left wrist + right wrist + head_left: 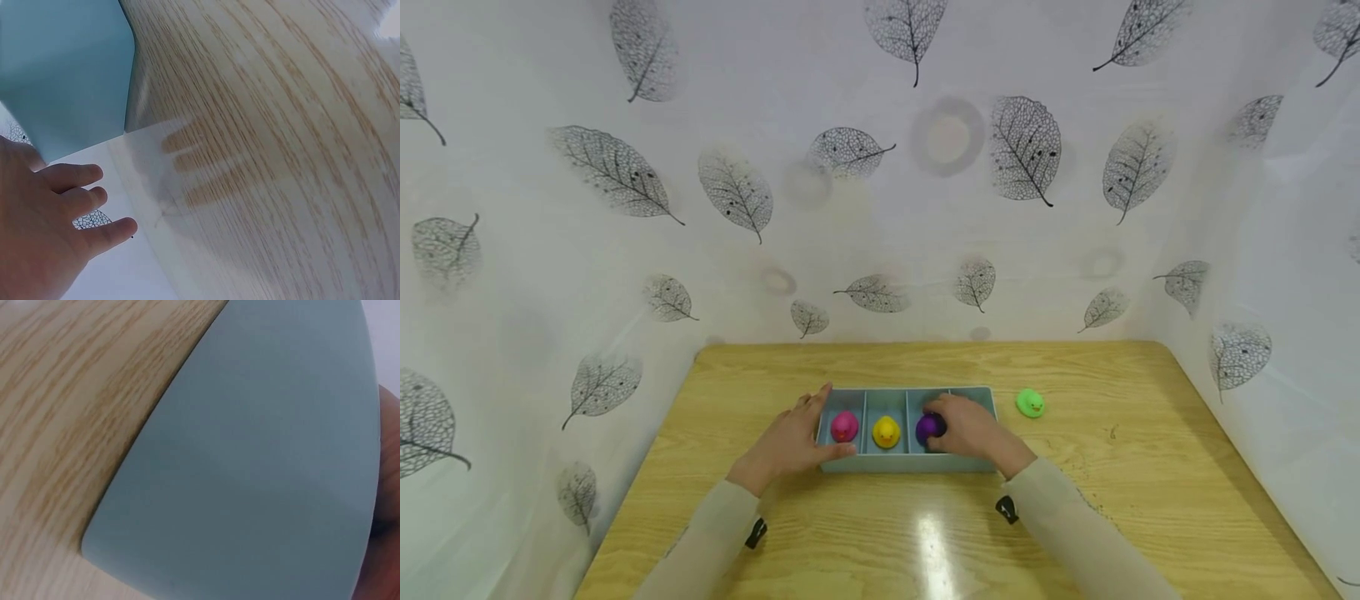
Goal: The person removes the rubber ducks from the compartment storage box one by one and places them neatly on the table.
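A grey-blue divided box (910,463) lies on the table. My left hand (792,437) spans its left end, the thumb over the front rim and a finger at the back corner. In the left wrist view, the other fingers (109,234) stretch out beside the box. A pink rubber duck (844,427) sits in the leftmost compartment, with a yellow rubber duck (886,432) in the one beside it. Reaching over the right end, my right hand (973,427) grips a purple rubber duck (929,428) in the third compartment. That hand partly hides the rightmost compartment.
A green rubber duck (1031,403) sits on the wooden table (865,533), right of the box. White sheeting (880,225) with a leaf print closes off the back and both sides.
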Action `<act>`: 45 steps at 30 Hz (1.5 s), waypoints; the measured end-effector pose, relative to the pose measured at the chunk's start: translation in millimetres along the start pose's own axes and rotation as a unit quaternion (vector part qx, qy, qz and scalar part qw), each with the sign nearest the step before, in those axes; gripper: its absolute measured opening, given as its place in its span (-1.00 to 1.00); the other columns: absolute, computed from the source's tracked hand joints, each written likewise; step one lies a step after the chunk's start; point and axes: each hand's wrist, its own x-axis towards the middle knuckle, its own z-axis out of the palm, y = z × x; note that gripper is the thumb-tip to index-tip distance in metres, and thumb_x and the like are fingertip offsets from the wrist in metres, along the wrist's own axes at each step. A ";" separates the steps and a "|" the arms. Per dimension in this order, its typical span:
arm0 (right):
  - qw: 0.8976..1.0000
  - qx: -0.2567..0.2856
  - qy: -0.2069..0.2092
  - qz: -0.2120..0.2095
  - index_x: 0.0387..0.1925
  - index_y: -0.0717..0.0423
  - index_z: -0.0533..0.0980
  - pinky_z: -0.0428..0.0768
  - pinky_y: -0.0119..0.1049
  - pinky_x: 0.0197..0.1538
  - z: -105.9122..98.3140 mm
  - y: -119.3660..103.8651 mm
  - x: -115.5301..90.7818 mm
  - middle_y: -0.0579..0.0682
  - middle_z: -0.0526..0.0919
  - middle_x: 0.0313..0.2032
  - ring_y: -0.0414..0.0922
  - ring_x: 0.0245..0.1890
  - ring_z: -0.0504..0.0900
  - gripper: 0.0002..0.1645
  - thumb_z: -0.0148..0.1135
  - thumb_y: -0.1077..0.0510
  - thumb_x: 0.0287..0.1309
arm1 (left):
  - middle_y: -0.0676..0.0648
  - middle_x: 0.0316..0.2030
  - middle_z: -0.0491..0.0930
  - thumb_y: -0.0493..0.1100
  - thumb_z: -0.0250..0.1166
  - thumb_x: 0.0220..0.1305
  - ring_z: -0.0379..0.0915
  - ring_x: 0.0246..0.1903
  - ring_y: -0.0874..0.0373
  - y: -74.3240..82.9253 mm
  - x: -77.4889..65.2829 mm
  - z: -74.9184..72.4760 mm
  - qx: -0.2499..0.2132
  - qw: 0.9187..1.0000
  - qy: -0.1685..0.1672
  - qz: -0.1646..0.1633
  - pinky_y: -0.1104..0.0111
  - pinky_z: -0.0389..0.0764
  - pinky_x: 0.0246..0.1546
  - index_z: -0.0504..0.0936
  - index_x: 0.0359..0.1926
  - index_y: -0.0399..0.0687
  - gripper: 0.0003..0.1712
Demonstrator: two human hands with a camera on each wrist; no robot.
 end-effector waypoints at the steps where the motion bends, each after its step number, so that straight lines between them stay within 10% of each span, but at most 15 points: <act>1: 1.000 -0.002 -0.001 -0.001 0.19 0.27 0.63 0.67 0.08 0.20 -0.1 0.1 -0.1 0.18 0.71 0.11 0.11 0.06 0.70 -0.38 0.55 0.10 0.12 | -0.29 0.61 0.16 0.63 0.30 0.16 0.17 0.53 -0.45 -0.2 0.0 0.2 -0.001 1.000 0.001 0.000 -0.28 0.35 0.45 -0.13 0.72 0.01 0.41; 28: 0.994 -0.070 0.064 -0.048 0.14 0.19 0.69 0.65 0.05 0.06 -5.8 3.7 -6.3 0.13 0.78 0.05 0.13 0.00 0.64 -0.38 0.55 0.02 0.04 | -0.29 0.61 0.15 0.69 0.22 0.16 0.09 0.58 -0.40 2.9 -1.5 -1.6 0.010 1.000 -0.006 -0.005 -0.29 0.28 0.49 -0.17 0.73 0.01 0.43; 45: 0.991 0.048 0.090 -0.083 0.12 0.20 0.66 0.60 -0.23 -0.09 -34.1 12.4 -20.4 -0.03 0.66 -0.14 0.01 -0.12 0.61 -0.38 0.48 0.09 -0.05 | -0.34 0.60 0.17 0.65 0.22 0.21 0.13 0.55 -0.46 2.4 -0.4 0.6 0.003 1.000 0.000 0.001 -0.33 0.32 0.44 -0.16 0.72 -0.03 0.40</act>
